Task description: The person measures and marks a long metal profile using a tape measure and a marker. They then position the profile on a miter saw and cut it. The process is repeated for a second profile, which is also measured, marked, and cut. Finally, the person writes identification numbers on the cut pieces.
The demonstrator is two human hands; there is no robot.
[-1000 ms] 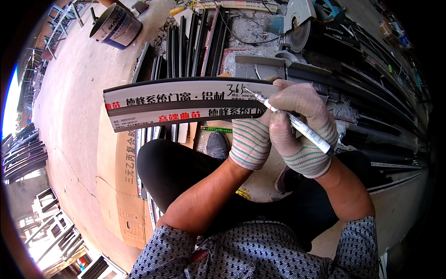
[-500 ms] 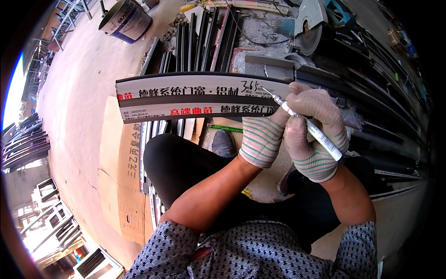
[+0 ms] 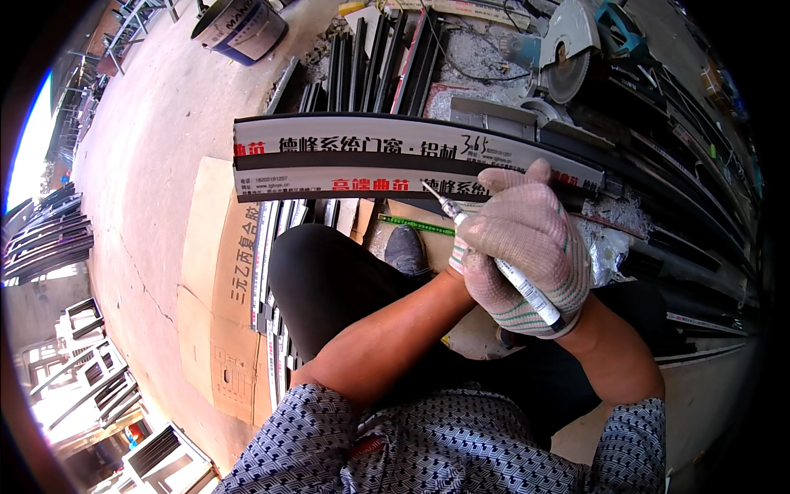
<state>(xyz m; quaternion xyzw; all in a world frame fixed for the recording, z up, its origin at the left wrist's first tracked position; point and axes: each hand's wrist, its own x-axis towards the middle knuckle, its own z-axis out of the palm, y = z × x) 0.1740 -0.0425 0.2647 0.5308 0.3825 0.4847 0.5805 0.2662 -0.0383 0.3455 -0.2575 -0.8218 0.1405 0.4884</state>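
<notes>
My right hand [image 3: 531, 235], in a white knit glove with green stripes, is closed around a white marker pen [image 3: 528, 294]. Its thin metal tip points up and left, over the lower strip of a long dark aluminium profile [image 3: 354, 162]. White printed film covers the profile, and black handwritten marks [image 3: 475, 145] show on its upper strip. My left hand [image 3: 457, 257], gloved alike, is at the profile's near edge, supporting it; most of its fingers are hidden behind my right hand. A green tape measure blade [image 3: 415, 224] lies beneath the profile.
A cutting saw with a round blade [image 3: 566, 76] stands at the back right. Dark profiles [image 3: 362, 66] lie beyond the work, and more are stacked at right. A bucket [image 3: 240, 31] stands at the back left. Flattened cardboard [image 3: 210, 329] lies beside my leg.
My right hand has moved left and down with the marker pen, its tip leaving the handwritten marks. It now covers more of my left hand. The profile has shifted slightly up and right in view.
</notes>
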